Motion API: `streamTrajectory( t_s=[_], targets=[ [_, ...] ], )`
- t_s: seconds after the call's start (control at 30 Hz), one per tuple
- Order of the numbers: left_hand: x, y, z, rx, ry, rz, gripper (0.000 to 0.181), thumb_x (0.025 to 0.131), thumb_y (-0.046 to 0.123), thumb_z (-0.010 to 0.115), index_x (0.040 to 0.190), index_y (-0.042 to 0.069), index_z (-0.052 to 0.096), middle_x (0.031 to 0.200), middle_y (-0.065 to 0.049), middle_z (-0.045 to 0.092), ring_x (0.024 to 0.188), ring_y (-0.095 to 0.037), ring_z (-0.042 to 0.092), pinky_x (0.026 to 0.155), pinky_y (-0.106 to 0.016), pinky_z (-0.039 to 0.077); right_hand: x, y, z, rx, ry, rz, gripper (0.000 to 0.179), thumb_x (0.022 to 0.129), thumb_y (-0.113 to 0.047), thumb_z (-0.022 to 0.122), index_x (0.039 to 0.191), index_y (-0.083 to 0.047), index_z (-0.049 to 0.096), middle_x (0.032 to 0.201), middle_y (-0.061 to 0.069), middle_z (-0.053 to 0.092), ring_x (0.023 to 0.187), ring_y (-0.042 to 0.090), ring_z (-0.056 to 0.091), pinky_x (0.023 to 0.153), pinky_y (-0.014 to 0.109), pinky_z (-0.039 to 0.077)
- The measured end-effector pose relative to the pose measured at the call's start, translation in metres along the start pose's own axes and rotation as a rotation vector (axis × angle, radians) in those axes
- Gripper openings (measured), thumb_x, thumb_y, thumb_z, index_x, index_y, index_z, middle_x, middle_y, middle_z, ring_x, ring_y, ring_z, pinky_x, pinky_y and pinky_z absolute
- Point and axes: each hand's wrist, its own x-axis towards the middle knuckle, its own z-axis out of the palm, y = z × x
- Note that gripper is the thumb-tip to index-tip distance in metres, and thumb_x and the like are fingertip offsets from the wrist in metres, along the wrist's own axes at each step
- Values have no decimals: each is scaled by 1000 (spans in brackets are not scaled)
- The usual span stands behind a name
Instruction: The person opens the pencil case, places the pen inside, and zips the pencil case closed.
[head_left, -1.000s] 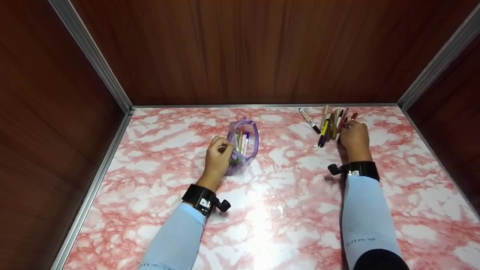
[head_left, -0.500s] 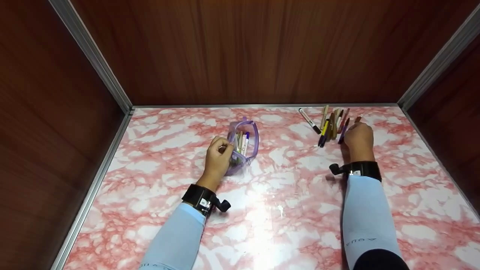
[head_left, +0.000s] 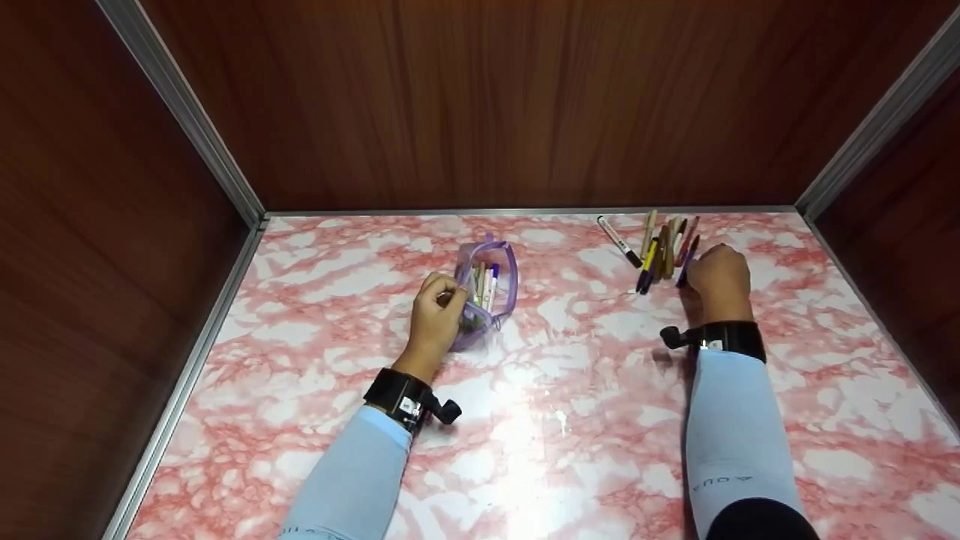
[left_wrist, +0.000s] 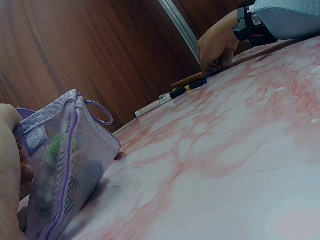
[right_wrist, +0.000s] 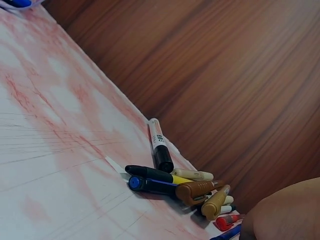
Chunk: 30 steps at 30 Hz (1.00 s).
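A purple mesh pencil case (head_left: pixel 512 289) stands unzipped left of centre, with several pens (head_left: pixel 486 285) inside. My left hand (head_left: pixel 437 309) pinches its left rim between thumb and fingers; in the left wrist view the mesh side and a small label face the camera. At the back right, my right hand (head_left: pixel 718 279) is down at the right end of a loose pile of pens, fingers curled. Only a small reddish pen tip shows past its knuckles; the rest is hidden under the hand. A dark blue pen (head_left: pixel 688 261) lies right beside its fingers.
Brown and gold markers (right_wrist: pixel 200 190), a yellow-and-black marker (head_left: pixel 648 265) and others are heaped together. A white marker with a black cap (head_left: pixel 619 241) lies just left of them. Brown wood-grain panels (head_left: pixel 525 105) enclose the back and sides of the red-and-white marbled table (head_left: pixel 570 465).
My right hand has shifted slightly right, away from the heap, and the reddish pen has gone mostly out of sight under it. The dark blue pen has come into view. My left hand stays put.
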Motion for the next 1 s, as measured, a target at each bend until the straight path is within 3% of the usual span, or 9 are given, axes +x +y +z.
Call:
streamTrajectory(
  t_s=[0.2,0.33,0.47,0.57,0.67,0.8,0.9,1.0],
  targets=[
    [1,1,0,8,-5,26,11,99,-1,71,89,-3,69,105,-10,65,96,-12,65,89,-18,59,-2,-1,-3,19,-30,38,17,92,-5,63,76,-3,67,74,11,65,77,38,62,67,44,51],
    [1,1,0,17,-2,31,11,98,-1,72,88,-3,69,105,-11,65,97,-12,65,89,-18,58,-3,-3,-6,60,-27,60,18,92,-3,60,75,-2,68,68,8,62,72,34,60,61,41,49],
    [1,1,-1,20,1,30,11,99,-1,72,88,-2,69,105,-10,65,97,-11,65,90,-18,58,-5,-6,-10,123,11,73,21,101,-12,53,96,3,68,93,19,69,91,43,66,79,51,55],
    [1,0,-1,17,2,28,11,98,-1,72,88,-2,69,105,-9,65,98,-11,65,90,-18,58,-5,-13,-13,188,49,70,30,105,-18,54,116,6,68,117,27,68,109,45,65,93,50,53],
    [2,-1,-1,15,2,20,12,99,-1,72,87,-1,69,105,-8,65,98,-10,65,90,-18,58,-3,-28,-15,269,86,39,34,105,-19,58,124,6,71,123,25,70,107,36,66,88,36,52],
    [2,-1,0,8,1,18,12,99,-1,72,87,-1,69,105,-10,64,97,-10,65,90,-18,58,-4,-54,-13,366,132,-41,33,104,-18,65,128,2,74,117,16,73,89,13,67,77,20,53],
    [2,0,0,4,-1,23,12,99,-1,72,87,-1,68,104,-9,64,95,-11,65,88,-18,58,-9,-76,-7,445,159,-117,30,103,-16,70,126,3,76,106,8,76,78,-1,66,72,15,55],
    [1,1,0,12,-2,29,14,99,-2,72,86,-1,68,102,-5,62,93,-11,64,86,-18,57,-16,-98,3,553,149,-191,27,102,-10,74,123,6,75,96,1,79,72,-6,68,69,14,59]
  ],
)
